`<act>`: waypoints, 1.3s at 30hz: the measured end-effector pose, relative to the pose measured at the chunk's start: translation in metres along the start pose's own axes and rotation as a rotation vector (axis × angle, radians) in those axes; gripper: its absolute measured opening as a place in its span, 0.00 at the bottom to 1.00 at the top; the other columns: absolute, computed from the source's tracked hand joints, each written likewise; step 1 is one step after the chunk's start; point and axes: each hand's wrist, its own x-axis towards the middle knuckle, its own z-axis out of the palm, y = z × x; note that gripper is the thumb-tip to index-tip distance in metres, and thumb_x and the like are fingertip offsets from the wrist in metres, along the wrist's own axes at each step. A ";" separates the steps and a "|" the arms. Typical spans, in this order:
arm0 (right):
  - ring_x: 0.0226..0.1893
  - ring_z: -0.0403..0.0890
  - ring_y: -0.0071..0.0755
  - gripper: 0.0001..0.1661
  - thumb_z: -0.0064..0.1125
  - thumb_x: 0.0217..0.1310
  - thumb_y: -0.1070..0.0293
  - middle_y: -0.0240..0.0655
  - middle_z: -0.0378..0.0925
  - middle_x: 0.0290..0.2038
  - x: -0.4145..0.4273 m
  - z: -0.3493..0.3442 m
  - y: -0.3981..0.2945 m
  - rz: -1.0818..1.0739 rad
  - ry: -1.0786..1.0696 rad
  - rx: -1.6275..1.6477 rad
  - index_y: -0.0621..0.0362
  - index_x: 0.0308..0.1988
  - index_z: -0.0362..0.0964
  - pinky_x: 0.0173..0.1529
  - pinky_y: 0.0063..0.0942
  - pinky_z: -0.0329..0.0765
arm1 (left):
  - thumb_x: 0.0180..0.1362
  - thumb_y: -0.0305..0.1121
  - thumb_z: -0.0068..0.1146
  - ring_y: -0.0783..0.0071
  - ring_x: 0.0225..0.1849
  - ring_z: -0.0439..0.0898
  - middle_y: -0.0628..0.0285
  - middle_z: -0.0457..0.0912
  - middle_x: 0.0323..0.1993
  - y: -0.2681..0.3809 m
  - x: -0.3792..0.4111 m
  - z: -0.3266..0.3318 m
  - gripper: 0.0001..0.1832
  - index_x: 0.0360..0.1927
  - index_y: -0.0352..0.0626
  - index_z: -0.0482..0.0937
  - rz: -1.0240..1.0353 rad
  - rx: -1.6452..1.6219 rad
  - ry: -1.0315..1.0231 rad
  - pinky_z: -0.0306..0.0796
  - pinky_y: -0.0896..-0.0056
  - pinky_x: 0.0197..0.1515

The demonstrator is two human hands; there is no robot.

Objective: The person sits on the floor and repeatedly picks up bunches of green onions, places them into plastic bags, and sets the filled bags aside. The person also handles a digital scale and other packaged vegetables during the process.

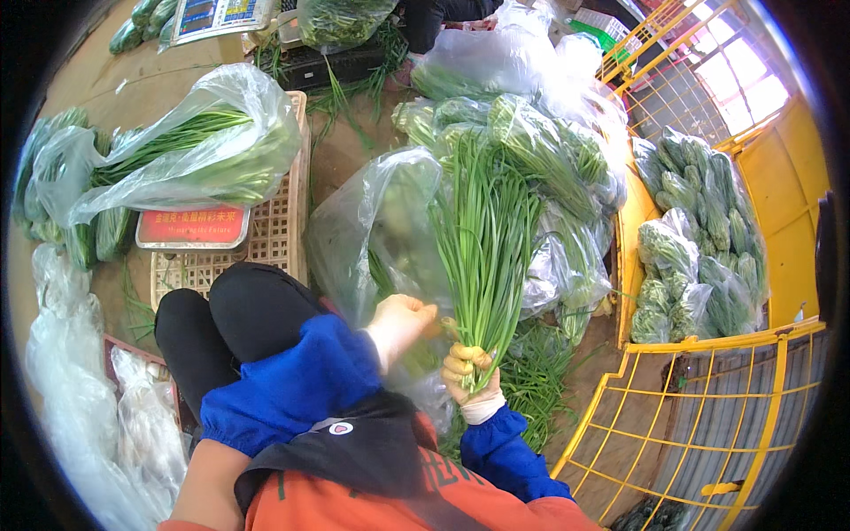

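My right hand [470, 377], in a pale glove, grips a bunch of green chives [488, 239] by its lower end, and the long leaves fan out away from me. Just left of the bunch, my gloved left hand [400, 324] has its fingers curled and slightly blurred; whether they pinch anything cannot be made out. Beyond the left hand stands a large clear plastic bag [372, 219] with some green leaves in it. Loose chives [538, 378] lie in a heap below and right of my right hand.
At left, a bag of chives [192, 152] rests on a scale [192, 229] beside a plastic crate [269, 232]. Bagged greens [544, 152] are piled ahead. A yellow mesh gate [690, 411] and bagged cucumbers [704, 192] stand right. Plastic bags [73, 372] lie at far left.
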 end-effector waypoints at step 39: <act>0.43 0.77 0.45 0.53 0.69 0.42 0.57 0.51 0.72 0.45 -0.020 0.103 0.047 -0.500 0.229 -2.502 0.66 0.63 0.50 0.45 0.34 0.75 | 0.52 0.29 0.59 0.63 0.43 0.80 0.56 0.79 0.42 0.014 -0.021 0.000 0.28 0.58 0.41 0.68 0.050 -1.088 -0.426 0.76 0.63 0.49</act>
